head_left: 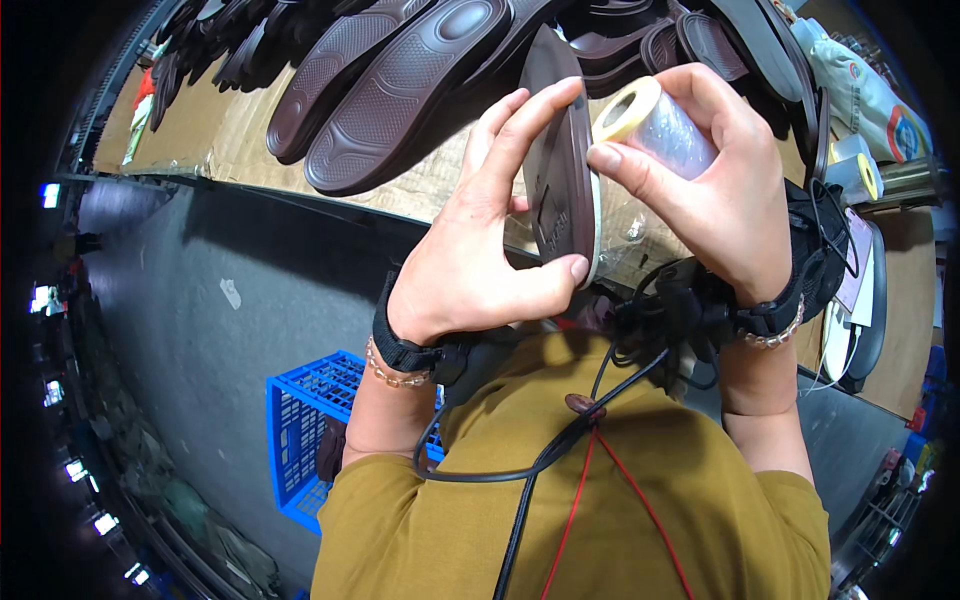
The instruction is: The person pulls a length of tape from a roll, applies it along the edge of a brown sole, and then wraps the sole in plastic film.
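Note:
My left hand [470, 240] grips a dark brown shoe sole [560, 170] by its edges, thumb on the near end and fingers along the far part. The sole is held up on its side above the table's front edge. In my right hand [735, 185] is a roll of clear plastic film [665, 130] with a pale yellow core, its open end turned toward the sole. My right thumb lies close beside the sole's edge; whether it touches cannot be made out. Past my left hand, large brown soles [410, 105] lie on the table.
More soles [250, 45] are piled along the far side of the cardboard-covered table [235, 115]. At right are a white printed bag [865, 95], another film roll [853, 172] and a white cable [850, 345]. A blue plastic crate [285, 430] stands on the floor at left. Black cords hang before my chest.

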`<state>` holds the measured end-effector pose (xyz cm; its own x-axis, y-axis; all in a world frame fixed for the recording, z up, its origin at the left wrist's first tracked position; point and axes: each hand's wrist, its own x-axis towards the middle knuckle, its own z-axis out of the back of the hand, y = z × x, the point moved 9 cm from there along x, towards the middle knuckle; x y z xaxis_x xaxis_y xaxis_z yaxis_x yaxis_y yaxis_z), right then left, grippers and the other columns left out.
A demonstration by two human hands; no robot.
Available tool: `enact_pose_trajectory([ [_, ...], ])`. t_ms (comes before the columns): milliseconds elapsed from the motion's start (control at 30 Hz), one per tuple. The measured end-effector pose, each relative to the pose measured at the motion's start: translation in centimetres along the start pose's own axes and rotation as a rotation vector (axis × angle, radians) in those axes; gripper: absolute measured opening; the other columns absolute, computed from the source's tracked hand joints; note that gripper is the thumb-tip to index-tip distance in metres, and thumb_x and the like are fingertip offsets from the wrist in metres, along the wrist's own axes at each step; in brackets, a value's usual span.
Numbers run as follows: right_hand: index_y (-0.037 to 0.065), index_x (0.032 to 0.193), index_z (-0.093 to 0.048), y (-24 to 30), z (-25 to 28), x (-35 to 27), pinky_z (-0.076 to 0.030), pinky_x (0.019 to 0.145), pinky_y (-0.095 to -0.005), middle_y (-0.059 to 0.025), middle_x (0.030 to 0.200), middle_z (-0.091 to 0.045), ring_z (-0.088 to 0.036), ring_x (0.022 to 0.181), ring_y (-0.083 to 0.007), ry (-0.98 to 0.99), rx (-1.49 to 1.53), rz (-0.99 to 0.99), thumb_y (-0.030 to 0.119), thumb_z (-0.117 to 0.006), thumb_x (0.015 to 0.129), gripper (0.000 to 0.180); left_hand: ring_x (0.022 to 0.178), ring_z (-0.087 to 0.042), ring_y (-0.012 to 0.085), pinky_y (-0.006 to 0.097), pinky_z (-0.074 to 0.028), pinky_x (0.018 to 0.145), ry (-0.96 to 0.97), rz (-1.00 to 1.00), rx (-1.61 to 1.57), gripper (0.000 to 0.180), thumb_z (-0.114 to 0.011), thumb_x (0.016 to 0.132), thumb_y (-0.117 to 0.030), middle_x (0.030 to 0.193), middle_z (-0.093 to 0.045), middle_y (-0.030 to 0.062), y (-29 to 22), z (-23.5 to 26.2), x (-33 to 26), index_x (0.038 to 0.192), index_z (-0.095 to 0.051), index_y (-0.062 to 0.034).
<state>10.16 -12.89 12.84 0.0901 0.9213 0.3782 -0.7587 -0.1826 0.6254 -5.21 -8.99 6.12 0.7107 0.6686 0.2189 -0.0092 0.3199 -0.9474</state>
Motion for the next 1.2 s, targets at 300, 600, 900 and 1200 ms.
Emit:
enact_pose_trajectory([
  [300, -0.001, 0.106, -0.064, 0.8, 0.6, 1.3, -0.052, 0.079, -0.0275, -0.0081, 0.092, -0.071, -0.066, 0.086, -0.0112, -0.034, -0.001, 0.015, 0.028, -0.089, 0.081, 0.045, 0.135, -0.042, 0.0301, 0.042, -0.051, 0.092, -0.023, -0.004, -0.04, 0.111, -0.081, 0.063, -0.026, 0.155, -0.031, 0.0131, -0.9, 0.4, 0.7, 0.162, -0.029, -0.0227],
  [600, -0.001, 0.12, -0.064, 0.3, 0.1, 0.9, -0.052, 0.089, -0.0296, -0.0107, 0.105, -0.072, -0.068, 0.097, -0.0155, 0.055, 0.101, 0.03, 0.027, -0.087, 0.081, 0.054, 0.139, -0.043, 0.0357, 0.045, -0.035, 0.117, -0.118, -0.072, -0.031, 0.093, -0.072, 0.069, -0.015, 0.146, -0.046, 0.0185, -1.1, -0.1, 0.0, 0.155, -0.038, -0.0106],
  [900, -0.001, 0.111, -0.07, -1.0, -1.4, 0.1, -0.055, 0.078, -0.0294, -0.0112, 0.096, -0.072, -0.071, 0.085, -0.0178, 0.2, 0.283, 0.003, 0.023, -0.09, 0.077, 0.046, 0.144, -0.037, 0.0394, 0.049, -0.029, 0.121, -0.166, -0.009, -0.016, 0.078, -0.069, 0.074, -0.018, 0.148, -0.05, 0.0154, 0.4, -0.4, -1.4, 0.148, -0.047, -0.0088],
  [1200, -0.001, 0.113, -0.066, -0.6, -0.7, 0.1, -0.054, 0.085, -0.0281, -0.0073, 0.101, -0.072, -0.068, 0.094, -0.0126, -0.02, 0.066, -0.026, 0.018, -0.091, 0.077, 0.049, 0.142, -0.038, 0.04, 0.049, -0.03, 0.12, -0.175, -0.037, -0.023, 0.081, -0.069, 0.072, -0.015, 0.147, -0.051, 0.0141, 0.1, -0.5, -1.4, 0.149, -0.046, -0.0096],
])
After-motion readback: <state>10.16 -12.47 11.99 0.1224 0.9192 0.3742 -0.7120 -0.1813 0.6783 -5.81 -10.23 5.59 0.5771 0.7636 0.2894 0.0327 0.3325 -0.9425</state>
